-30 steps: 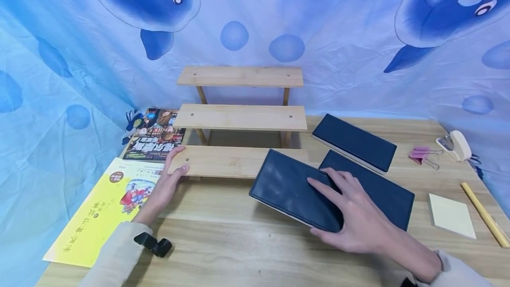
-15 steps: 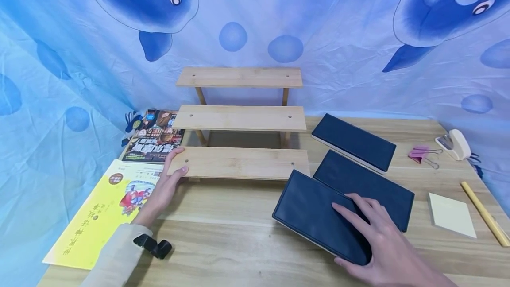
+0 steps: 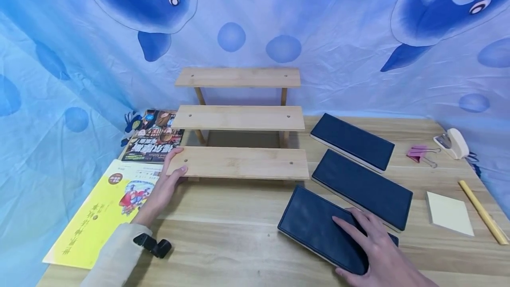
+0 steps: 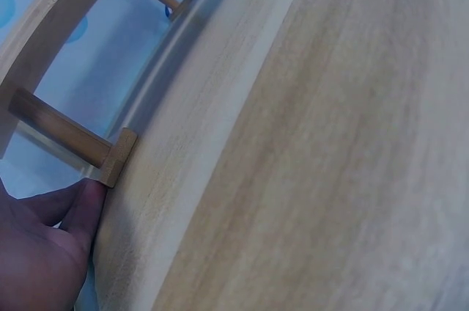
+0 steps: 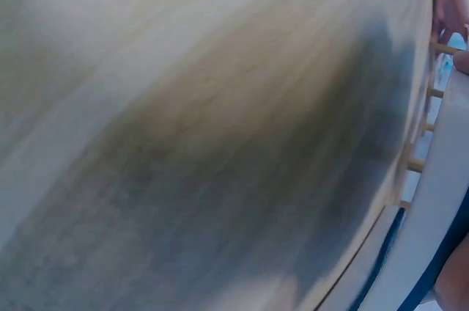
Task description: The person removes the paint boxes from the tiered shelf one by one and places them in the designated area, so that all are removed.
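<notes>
My left hand (image 3: 163, 189) grips the left end of the lowest board of a three-tier wooden stand (image 3: 239, 162). Its thumb lies on the board's front edge; in the left wrist view, fingers (image 4: 82, 212) are beside the stand's foot (image 4: 117, 158). My right hand (image 3: 380, 251) holds a thick dark blue notebook (image 3: 314, 223) by its right part, in front of the stand's right end. Whether that notebook touches the table is unclear. Behind it lie a second dark blue notebook (image 3: 360, 187) and a third notebook (image 3: 352, 141), both slanted.
Left of the stand lie a yellow book (image 3: 95, 216) and a dark-covered magazine (image 3: 153, 138). On the right are a sticky-note pad (image 3: 450, 213), a wooden stick (image 3: 483, 211), purple binder clips (image 3: 418, 153) and a white stapler-like item (image 3: 454, 144). A blue curtain (image 3: 338, 87) hangs behind.
My right hand has moved the notebook right and toward me, lower over the table. The stand's right end and the second notebook now show more fully. My left hand keeps its place.
</notes>
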A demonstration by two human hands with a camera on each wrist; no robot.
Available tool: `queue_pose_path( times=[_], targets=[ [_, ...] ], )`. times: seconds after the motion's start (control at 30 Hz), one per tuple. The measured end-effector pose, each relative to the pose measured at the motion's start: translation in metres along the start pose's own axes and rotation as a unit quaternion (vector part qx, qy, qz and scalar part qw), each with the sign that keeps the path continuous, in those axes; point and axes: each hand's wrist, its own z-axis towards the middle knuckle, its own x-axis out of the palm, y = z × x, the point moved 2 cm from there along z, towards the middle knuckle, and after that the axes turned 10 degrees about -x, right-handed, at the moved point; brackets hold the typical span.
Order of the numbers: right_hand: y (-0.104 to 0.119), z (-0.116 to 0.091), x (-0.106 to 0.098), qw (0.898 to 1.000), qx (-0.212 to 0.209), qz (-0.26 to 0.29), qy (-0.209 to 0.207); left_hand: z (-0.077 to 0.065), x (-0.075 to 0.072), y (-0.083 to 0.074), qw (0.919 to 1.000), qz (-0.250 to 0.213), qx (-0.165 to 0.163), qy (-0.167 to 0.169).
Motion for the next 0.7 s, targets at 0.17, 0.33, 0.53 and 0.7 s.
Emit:
queue_pose_path(
  times=[0.17, 0.33, 0.53, 0.7],
  targets=[
    [-0.008, -0.002, 0.009, 1.000, 0.013, -0.002, 0.018, 0.001, 0.000, 0.004, 1.0000, -0.001, 0.003, -0.003],
    [-0.016, -0.006, 0.016, 1.000, 0.007, -0.002, 0.020, 0.000, 0.001, 0.008, 1.0000, 0.000, -0.003, -0.003],
    [-0.023, -0.005, 0.021, 1.000, -0.010, -0.004, 0.010, -0.003, 0.000, 0.008, 0.9999, 0.002, -0.008, -0.014],
    [-0.025, -0.010, 0.024, 0.999, -0.034, -0.031, 0.000, 0.001, 0.005, 0.006, 0.9999, 0.008, -0.006, -0.001]
  ],
)
